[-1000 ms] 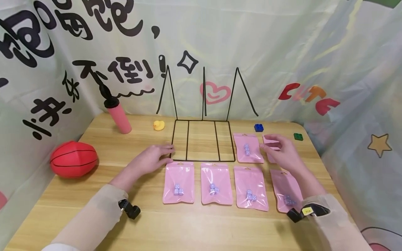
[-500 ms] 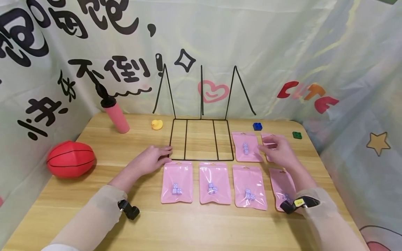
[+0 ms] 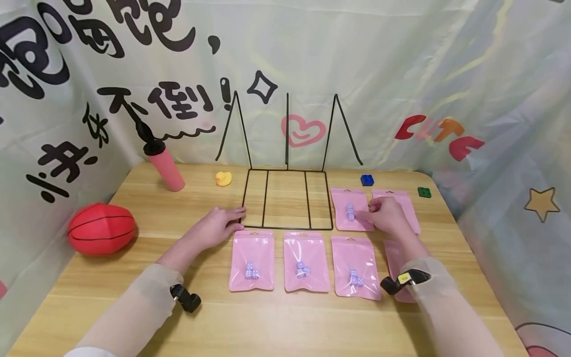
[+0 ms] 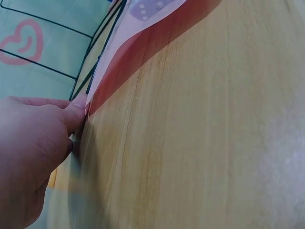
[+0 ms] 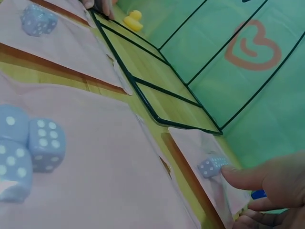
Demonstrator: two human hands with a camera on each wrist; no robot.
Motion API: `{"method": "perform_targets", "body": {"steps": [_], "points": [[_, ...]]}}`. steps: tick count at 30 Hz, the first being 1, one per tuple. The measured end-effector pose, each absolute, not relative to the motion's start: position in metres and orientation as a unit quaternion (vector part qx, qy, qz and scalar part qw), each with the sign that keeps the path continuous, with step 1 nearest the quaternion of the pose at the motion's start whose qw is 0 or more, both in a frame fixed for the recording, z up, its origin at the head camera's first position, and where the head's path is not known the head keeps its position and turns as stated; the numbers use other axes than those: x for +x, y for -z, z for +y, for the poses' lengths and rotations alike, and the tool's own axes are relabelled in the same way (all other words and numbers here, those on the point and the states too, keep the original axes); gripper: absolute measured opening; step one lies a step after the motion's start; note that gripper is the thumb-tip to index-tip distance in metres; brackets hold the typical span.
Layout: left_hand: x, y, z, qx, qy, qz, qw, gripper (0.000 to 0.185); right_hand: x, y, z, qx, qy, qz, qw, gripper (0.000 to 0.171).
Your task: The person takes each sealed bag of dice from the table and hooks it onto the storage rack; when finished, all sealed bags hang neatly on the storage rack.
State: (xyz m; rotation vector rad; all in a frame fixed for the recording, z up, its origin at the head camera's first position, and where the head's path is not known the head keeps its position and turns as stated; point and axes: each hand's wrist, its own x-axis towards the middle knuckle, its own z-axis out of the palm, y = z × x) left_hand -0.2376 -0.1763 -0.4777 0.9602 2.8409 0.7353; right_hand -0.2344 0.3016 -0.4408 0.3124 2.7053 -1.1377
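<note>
**Slick pouch, loose dice, light wire frame**

Nearest us, three pink pouches (image 3: pixel 252 261) lie in a row on the wooden table (image 3: pixel 134 277), with a fourth partly under our right forearm. Beyond them our right hand (image 3: pixel 387 216) rests fingertips on the far pouch (image 3: pixel 352 210), just right of the wire rack (image 3: pixel 287 198). One finger (image 5: pixel 243 177) presses beside the blue dice (image 5: pixel 212 166) inside; nothing is pinched, the fingers only lightly bent. We judge the glossy film may skid on the wood instead of lifting, and the dice could roll and tip the pouch off balance.

Our left hand (image 3: pixel 218 225) lies flat and relaxed at the rack's near left corner, thumb (image 4: pixel 76 109) touching the edge of the leftmost pouch. If that hand shifts, the light rack could slide.

The far pouch is flat, pink, clear-fronted, with a hang hole on top.
</note>
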Motion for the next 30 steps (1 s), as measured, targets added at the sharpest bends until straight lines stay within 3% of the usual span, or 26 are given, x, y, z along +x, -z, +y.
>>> {"method": "perform_targets", "body": {"steps": [7, 19, 30], "points": [[-0.237, 0.481, -0.176, 0.299, -0.249, 0.921, 0.027, 0.045, -0.242, 0.447, 0.300, 0.159, 0.404, 0.893, 0.114, 0.061], [-0.234, 0.485, -0.177, 0.276, -0.276, 0.921, 0.012, 0.049, -0.248, 0.450, 0.296, 0.194, 0.445, 0.866, 0.116, 0.027], [-0.234, 0.485, -0.178, 0.221, -0.318, 0.921, 0.046, 0.050, -0.236, 0.435, 0.303, 0.077, 0.421, 0.898, 0.106, 0.031]]}}
